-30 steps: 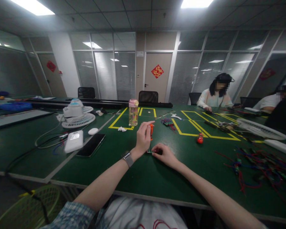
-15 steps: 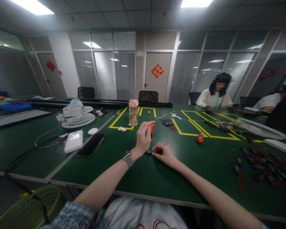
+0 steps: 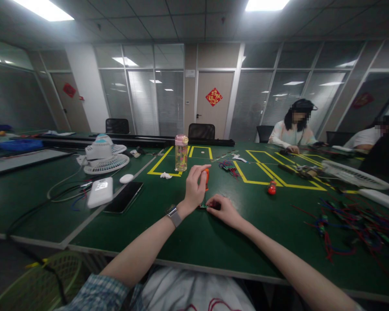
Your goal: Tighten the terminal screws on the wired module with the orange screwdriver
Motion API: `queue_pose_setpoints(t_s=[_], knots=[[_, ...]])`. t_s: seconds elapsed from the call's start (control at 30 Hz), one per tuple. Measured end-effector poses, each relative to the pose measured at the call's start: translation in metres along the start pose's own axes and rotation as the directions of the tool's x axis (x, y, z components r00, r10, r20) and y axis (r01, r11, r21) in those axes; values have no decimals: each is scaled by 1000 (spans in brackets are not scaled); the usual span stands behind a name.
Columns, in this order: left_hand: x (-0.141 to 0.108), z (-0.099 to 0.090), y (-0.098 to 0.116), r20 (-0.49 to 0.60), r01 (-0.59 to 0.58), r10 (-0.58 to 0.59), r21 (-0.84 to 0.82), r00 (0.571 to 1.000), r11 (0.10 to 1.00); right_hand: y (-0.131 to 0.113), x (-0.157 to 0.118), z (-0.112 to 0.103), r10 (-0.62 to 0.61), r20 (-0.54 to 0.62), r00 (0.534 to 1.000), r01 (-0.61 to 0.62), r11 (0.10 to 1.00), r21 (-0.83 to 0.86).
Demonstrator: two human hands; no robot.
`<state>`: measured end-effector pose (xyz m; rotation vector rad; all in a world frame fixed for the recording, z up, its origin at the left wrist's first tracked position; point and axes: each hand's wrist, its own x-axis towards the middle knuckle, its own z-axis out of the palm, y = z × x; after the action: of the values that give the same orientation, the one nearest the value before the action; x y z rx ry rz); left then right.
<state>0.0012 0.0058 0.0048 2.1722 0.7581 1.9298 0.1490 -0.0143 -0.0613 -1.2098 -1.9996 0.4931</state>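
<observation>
My left hand (image 3: 195,186), with a watch on its wrist, is closed around the orange handle of an upright screwdriver (image 3: 207,179). The tool's thin shaft points down at a small green circuit board (image 3: 203,206) on the green table (image 3: 194,246). With its fingertips pinched on the board's right end, my right hand (image 3: 225,210) rests low on the table. Fine details of the board are too small to make out.
A bottle (image 3: 181,153) stands beyond my hands. Leftward lie a black phone (image 3: 125,197), a white device (image 3: 100,192) and fans (image 3: 105,157). Rightward are a red object (image 3: 272,188) and tangled wired boards (image 3: 353,229). A person (image 3: 296,125) sits across the table.
The orange handle has turned slightly in my left hand. Both my hands stay in place. Across the table, the person's hand has moved a little to the right.
</observation>
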Motion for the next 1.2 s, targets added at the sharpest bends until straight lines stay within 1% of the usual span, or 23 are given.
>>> queue_pose_setpoints(t_s=[0.17, 0.33, 0.5, 0.7, 0.83, 1.1, 1.2], knots=[[0, 0, 4, -27, -39, 40, 41, 999, 998, -2, 0, -1, 14, 3, 1000, -14, 1000, 1], [-1, 1, 2, -27, -17, 17, 9, 999, 1000, -6, 0, -2, 17, 5, 1000, -17, 1000, 6], [-1, -1, 2, 5, -26, 26, -8, 1000, 1000, -4, 0, -2, 9, 4, 1000, -9, 1000, 11], [-2, 0, 1, -21, -59, 60, 41, 998, 997, -1, 1, 0, 10, 2, 1000, -10, 1000, -6], [-2, 1, -1, -23, -54, 55, 31, 998, 998, -1, 1, 0, 1, -1, 1000, -1, 1000, 1], [-1, 0, 1, 24, -22, 22, -11, 999, 1000, -4, 0, -1, 10, 8, 1000, -10, 1000, -4], [0, 0, 1, 9, -18, 18, 6, 1000, 1000, -4, 0, -2, 16, 9, 1000, -16, 1000, -6]])
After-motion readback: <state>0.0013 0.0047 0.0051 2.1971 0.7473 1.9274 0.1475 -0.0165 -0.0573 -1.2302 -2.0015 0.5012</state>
